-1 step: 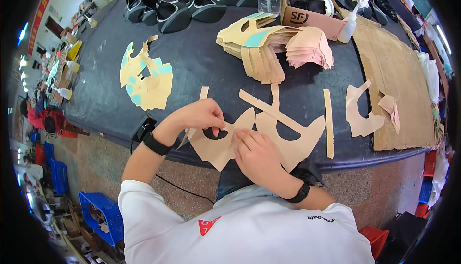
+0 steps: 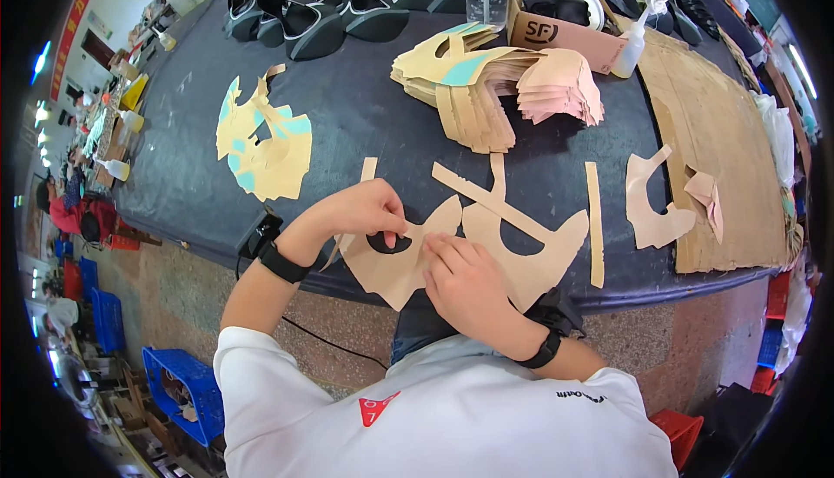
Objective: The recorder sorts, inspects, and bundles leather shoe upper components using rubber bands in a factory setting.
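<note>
A tan shoe-upper piece (image 2: pixel 395 276) with a rounded cut-out lies at the table's near edge, its lower tip overhanging. My left hand (image 2: pixel 369 210) is closed in a pinch at the inner edge of that cut-out. Bunched fingers of my right hand (image 2: pixel 460 280) press on the same piece's right side; their tips partly hide what they grip. Just right lies a second tan shoe-upper piece (image 2: pixel 556 248), partly under my right hand, with a narrow tan strip (image 2: pixel 488 200) slanting across it. Another loose strip (image 2: pixel 595 226) lies farther right.
Stacked tan and pink pieces (image 2: pixel 478 87) sit toward the back, near a cardboard box (image 2: pixel 565 39) and a spray bottle (image 2: pixel 632 50). Left is a yellowish patterned piece (image 2: pixel 269 148). A curved piece (image 2: pixel 651 204) borders the cardboard sheet (image 2: pixel 721 148). Black wedge shoes (image 2: pixel 313 26) line the back.
</note>
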`<state>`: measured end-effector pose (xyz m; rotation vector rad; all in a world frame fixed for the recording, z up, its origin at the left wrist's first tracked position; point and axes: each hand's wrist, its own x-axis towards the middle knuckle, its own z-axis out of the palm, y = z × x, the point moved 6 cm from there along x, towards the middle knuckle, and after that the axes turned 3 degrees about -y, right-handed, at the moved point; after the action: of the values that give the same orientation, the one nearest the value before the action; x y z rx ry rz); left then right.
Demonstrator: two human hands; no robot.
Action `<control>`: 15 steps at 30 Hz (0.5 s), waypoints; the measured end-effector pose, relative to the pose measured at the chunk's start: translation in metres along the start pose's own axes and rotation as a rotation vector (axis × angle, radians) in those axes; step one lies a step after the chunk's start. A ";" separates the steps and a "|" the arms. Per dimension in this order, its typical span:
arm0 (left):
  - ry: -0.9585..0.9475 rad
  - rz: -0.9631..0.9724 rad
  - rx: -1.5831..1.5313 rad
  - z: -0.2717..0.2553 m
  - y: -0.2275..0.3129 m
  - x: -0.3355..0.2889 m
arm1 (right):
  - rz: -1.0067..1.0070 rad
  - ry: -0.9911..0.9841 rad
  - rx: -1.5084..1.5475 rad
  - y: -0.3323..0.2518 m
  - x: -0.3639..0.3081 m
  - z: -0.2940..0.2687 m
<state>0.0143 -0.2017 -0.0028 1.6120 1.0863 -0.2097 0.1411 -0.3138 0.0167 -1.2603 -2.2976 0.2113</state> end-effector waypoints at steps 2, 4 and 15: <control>0.019 -0.012 -0.009 0.001 0.000 -0.001 | 0.002 0.000 0.001 0.000 0.001 -0.001; 0.037 -0.024 -0.019 0.001 0.001 -0.001 | 0.005 -0.001 0.002 0.000 0.002 -0.001; 0.118 -0.009 0.062 0.003 0.003 0.001 | -0.083 0.019 -0.265 -0.015 0.016 0.003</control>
<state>0.0184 -0.2035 -0.0028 1.6923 1.1877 -0.1568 0.1215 -0.3086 0.0250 -1.2804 -2.4151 -0.1379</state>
